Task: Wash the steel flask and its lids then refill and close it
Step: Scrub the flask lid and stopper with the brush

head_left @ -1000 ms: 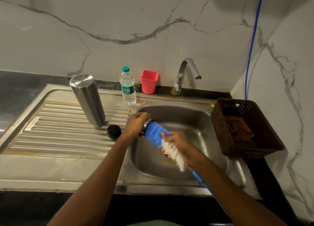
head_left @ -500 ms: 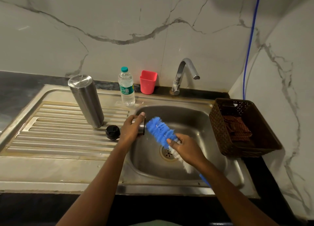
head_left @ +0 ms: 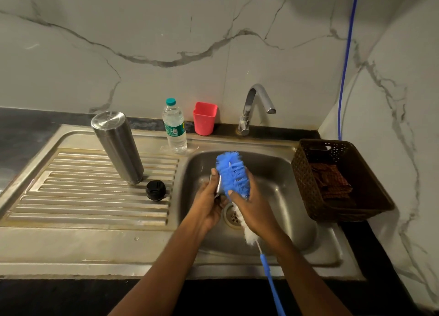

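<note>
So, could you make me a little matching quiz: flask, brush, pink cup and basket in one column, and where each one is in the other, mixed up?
1 flask
2 brush
3 cup
4 basket

a just left of the tap
b held in the right hand over the sink
c right of the sink, cloth inside
d standing on the drainboard

Pairs: 1-d, 2-b, 3-a, 4-c
</note>
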